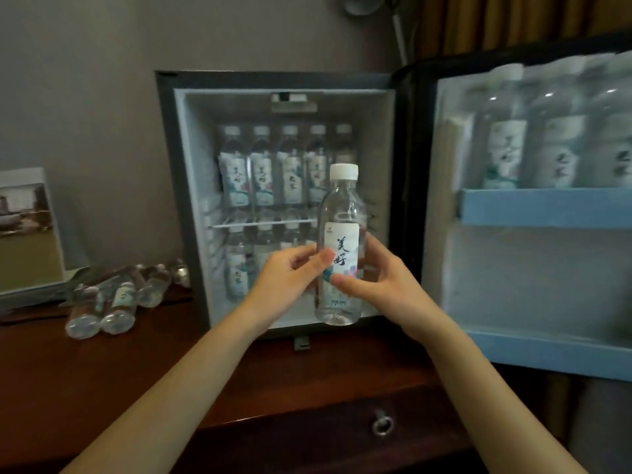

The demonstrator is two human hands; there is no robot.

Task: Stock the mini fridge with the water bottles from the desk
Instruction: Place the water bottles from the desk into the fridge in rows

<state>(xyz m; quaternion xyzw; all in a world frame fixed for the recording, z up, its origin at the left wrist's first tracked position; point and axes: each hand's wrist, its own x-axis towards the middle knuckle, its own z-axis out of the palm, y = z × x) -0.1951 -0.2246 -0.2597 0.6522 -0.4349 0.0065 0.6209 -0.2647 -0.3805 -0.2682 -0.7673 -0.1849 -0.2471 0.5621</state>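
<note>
A single head-worn wide-angle camera is looking forward and slightly down from close range, facing straight into the open mini fridge (284,200) standing on the tabletop (102,371); both forearms are reaching in from the bottom edge, and the fridge door (533,213) is filling the right side.

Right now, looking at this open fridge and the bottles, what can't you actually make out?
- Head view: the clear plastic water bottle with a white cap, gripped by the left hand and right hand, hides the right end of both shelves of the black mini fridge.
- The door-shelf bottles are blurred and cut by the right edge; their count is unclear.
- The bottles lying on the brown wooden desk are blurred; labels unreadable.
</note>
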